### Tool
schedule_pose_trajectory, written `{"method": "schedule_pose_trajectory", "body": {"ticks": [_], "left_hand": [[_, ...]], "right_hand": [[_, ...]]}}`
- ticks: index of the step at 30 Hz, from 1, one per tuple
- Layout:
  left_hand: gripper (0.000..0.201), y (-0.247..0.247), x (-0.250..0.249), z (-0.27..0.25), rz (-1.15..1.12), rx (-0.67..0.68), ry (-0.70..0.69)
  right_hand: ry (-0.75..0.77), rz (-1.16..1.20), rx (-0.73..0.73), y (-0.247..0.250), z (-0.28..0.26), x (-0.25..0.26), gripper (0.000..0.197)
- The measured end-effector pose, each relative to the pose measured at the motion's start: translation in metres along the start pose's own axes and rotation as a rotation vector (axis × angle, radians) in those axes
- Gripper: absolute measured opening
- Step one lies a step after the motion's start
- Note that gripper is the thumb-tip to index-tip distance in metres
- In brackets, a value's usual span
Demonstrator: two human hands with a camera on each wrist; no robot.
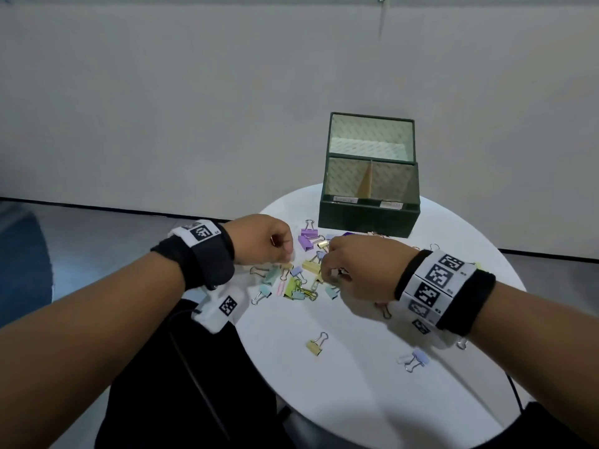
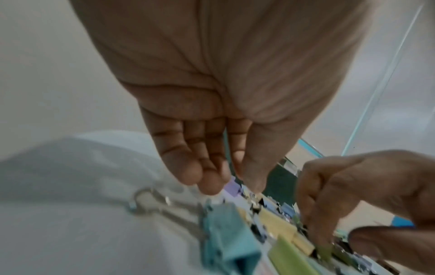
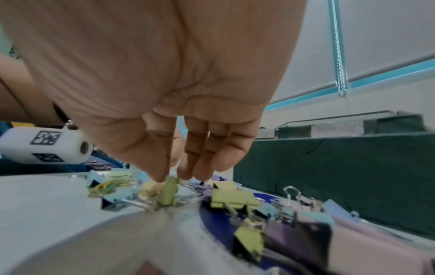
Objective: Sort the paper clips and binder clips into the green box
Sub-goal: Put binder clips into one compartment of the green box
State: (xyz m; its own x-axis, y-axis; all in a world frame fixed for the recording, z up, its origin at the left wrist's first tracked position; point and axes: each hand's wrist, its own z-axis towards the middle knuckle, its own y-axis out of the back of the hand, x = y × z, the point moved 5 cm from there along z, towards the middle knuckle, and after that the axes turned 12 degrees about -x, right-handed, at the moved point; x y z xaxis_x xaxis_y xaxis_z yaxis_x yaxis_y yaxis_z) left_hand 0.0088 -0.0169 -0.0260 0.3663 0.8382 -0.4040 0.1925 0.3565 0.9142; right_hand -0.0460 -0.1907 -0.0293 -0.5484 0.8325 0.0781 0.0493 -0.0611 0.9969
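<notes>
A heap of pastel binder clips and paper clips [image 1: 301,277] lies mid-table in front of the green box [image 1: 366,218], whose lid stands up behind two compartments split by a divider. My right hand [image 1: 327,273] reaches into the heap's right side. In the right wrist view its thumb and fingers [image 3: 175,177] pinch the top of a green binder clip [image 3: 168,193] that still touches the table. My left hand [image 1: 285,254] hovers over the heap's left edge. Its fingers [image 2: 212,178] hang straight down above a teal binder clip [image 2: 223,234], with nothing seen in them.
The round white table [image 1: 356,400] carries a lone yellow binder clip [image 1: 315,346] near the front and a lilac one [image 1: 418,358] at the front right. More clips lie under my right wrist. Grey floor and a plain wall surround the table.
</notes>
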Motion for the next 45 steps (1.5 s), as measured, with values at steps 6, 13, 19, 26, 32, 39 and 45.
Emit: {"method": "schedule_pose_trajectory", "body": {"ticks": [6,13,19,26,32,39,45], "left_hand": [[0.049,0.012,0.01,-0.024,0.231,0.204,0.028],[0.023,-0.008,0.016,-0.015,0.128,0.122,0.02],[0.008,-0.009,0.025,-0.016,-0.007,0.131,0.038],[0.044,-0.007,0.008,-0.013,0.173,0.055,0.075],[0.037,-0.013,0.001,-0.007,0.173,0.027,0.022],[0.028,0.012,0.006,0.004,-0.325,-0.028,0.093],[0.021,0.046,-0.021,0.053,-0.6,-0.217,0.129]], "right_hand": [[0.043,0.046,-0.02,-0.001,-0.004,0.019,0.021],[0.015,-0.024,0.014,-0.006,0.017,0.023,0.024],[-0.07,0.093,0.053,0.002,0.013,0.002,0.014],[-0.128,0.127,-0.022,0.009,0.037,-0.005,0.031],[-0.093,0.121,0.003,0.0,0.045,0.002,0.021],[-0.288,0.98,-0.091,0.039,0.032,-0.031,0.012],[-0.58,1.129,-0.398,0.066,0.046,-0.083,0.017]]}}
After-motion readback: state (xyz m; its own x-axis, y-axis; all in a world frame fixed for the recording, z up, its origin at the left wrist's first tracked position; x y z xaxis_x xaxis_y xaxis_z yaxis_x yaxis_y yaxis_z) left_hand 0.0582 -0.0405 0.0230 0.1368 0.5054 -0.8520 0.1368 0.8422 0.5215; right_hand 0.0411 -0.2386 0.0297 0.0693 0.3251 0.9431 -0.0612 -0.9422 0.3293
